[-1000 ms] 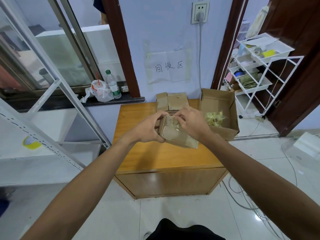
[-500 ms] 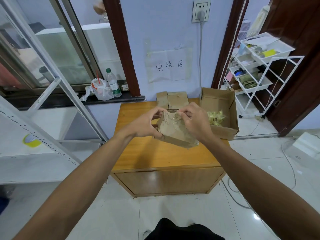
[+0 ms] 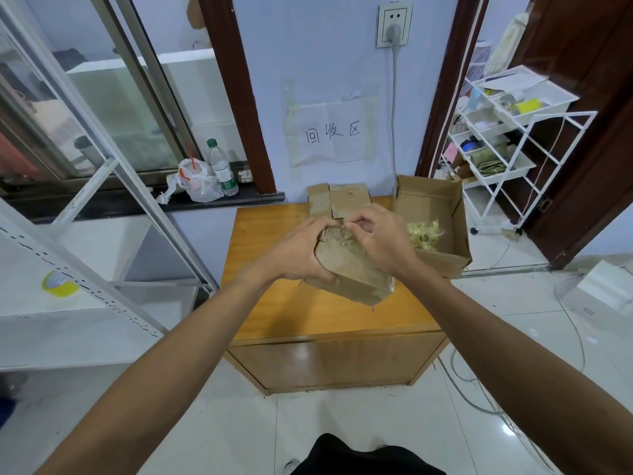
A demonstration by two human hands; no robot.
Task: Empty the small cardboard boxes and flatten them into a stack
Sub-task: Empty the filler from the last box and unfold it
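Both hands grip one small cardboard box [image 3: 349,269] above a wooden cabinet [image 3: 329,313]: the left hand [image 3: 301,252] wraps its left end, thumb across the near face, while the right hand [image 3: 380,241] pinches at its top far edge with curled fingers. The box is brown, matte and scuffed, tilted with its near corner down, a shred of clear tape at the lower right. Just behind the hands, flattened cardboard [image 3: 339,200] lies at the cabinet's back edge against the wall; how many pieces it holds cannot be told. To the right sits one larger open box [image 3: 442,234], touching the cabinet's right edge, holding a crinkled yellowish clump [image 3: 423,231]. The cabinet top is smooth, glossy orange-brown wood.
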